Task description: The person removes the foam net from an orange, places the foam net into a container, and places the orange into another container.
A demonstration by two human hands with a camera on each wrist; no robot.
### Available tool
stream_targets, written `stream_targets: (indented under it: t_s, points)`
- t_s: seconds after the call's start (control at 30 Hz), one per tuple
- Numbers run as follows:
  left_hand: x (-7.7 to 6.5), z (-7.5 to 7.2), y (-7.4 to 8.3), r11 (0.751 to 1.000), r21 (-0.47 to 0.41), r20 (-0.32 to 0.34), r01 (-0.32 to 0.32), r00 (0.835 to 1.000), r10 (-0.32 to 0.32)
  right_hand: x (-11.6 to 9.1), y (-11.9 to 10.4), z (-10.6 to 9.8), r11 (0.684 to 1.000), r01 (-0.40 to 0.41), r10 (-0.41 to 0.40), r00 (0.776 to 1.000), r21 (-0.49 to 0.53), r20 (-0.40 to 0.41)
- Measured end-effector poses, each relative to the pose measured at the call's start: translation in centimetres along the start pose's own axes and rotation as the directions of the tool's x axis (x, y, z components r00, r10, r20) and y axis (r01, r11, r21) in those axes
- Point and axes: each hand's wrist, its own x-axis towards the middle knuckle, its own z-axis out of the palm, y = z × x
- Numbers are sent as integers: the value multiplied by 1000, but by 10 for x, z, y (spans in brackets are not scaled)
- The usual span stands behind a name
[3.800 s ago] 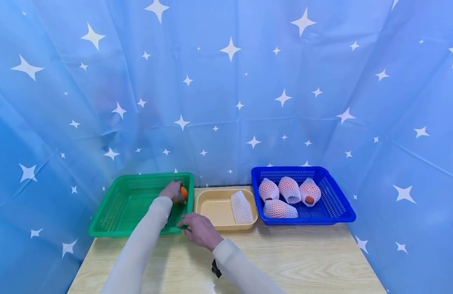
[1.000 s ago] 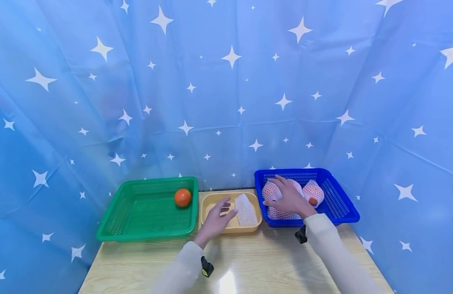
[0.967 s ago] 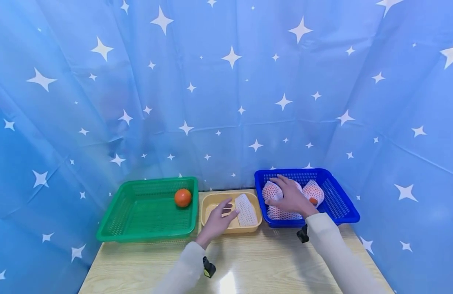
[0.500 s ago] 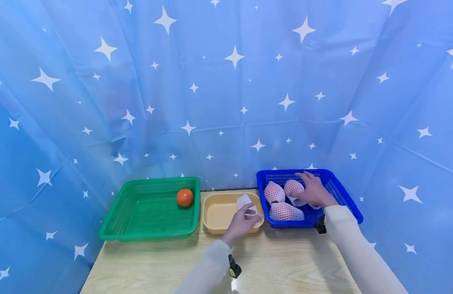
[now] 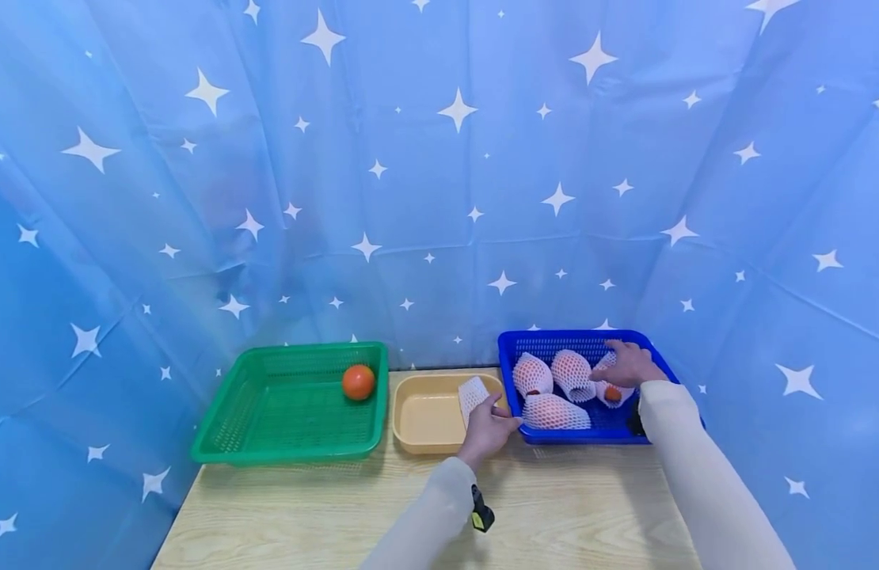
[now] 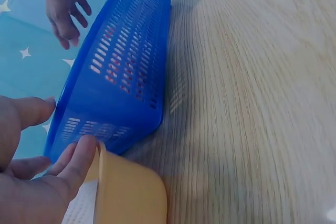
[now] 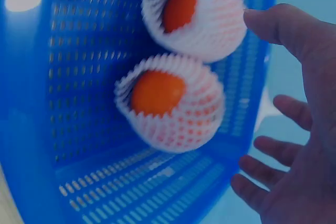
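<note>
A big blue curtain point(image 5: 411, 198) with white stars hangs behind a wooden table point(image 5: 568, 514). On the table sit a green basket point(image 5: 290, 412), a blue basket point(image 5: 589, 436) and, between them, a smaller tan tray point(image 5: 428, 416). The right hand point(image 5: 630, 365) is over the blue basket, fingers spread, holding nothing. The left hand point(image 5: 488, 431) is spread too, by the tray's right end and the blue basket's corner; it is hard to tell if it touches either. Four wrapped fruits point(image 5: 557, 412), in white net, lie in the blue basket, and the right hand is closest to the one at the right end. A loose net sleeve point(image 5: 471, 396) lies in the tray, partly behind the left hand, and one bare orange fruit point(image 5: 357, 382) sits in the green basket. If the right hand grabs only net, the fruit could slip out and get bumped, because its orange end shows through a hole. The left hand could knock the tray, being so near. No brand, label or writing can be read, even on the little black box point(image 5: 482, 511) at the left wrist.
</note>
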Motion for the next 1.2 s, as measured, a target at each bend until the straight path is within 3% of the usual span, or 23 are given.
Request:
stream_targets:
  t_s: [0.17, 0.4, 0.57, 0.9, 1.2]
  points:
    - [1, 6, 3, 998, -49, -1, -33, 999, 33, 12, 13, 3, 999, -48, 48, 997, -1, 54]
    - [0, 10, 7, 992, -126, -17, 12, 1000, -14, 29, 24, 16, 992, -100, 88, 986, 77, 142]
    - [0, 10, 6, 985, -164, -17, 54, 998, -58, 40, 29, 33, 998, -57, 54, 990, 24, 130]
    - [-1, 11, 6, 982, -185, -21, 37, 999, -41, 37, 31, 42, 984, -108, 90, 987, 139, 130]
    - [-1, 12, 7, 982, -187, -16, 31, 999, -35, 20, 16, 23, 976, -116, 92, 986, 185, 136]
